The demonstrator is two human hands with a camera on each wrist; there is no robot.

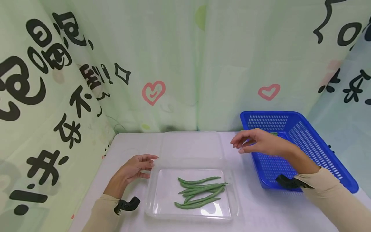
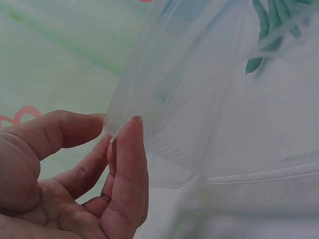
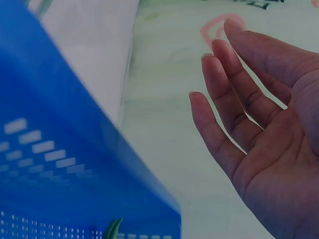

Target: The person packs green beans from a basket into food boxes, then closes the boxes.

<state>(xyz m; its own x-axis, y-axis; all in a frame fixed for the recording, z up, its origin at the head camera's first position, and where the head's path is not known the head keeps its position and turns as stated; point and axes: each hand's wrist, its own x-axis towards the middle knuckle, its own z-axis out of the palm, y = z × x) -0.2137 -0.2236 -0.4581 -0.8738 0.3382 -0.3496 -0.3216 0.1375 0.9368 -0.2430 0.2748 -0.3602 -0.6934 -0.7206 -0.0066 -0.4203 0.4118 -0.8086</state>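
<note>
A clear plastic box stands on the table with several green beans lying in its tray. At the box's back left corner, my left hand pinches a thin clear edge between thumb and fingers, as the left wrist view shows; whether that edge belongs to the lid or the tray I cannot tell. My right hand hovers over the left rim of a blue basket, its fingers loosely bent and holding nothing. Within the basket, a bit of green bean shows; my right hand and arm hide part of the inside.
A clear panel, likely the box's lid, extends behind the tray towards the curtain. The white-covered table ends against this printed curtain at the back and left. On the right, the basket reaches the table's edge.
</note>
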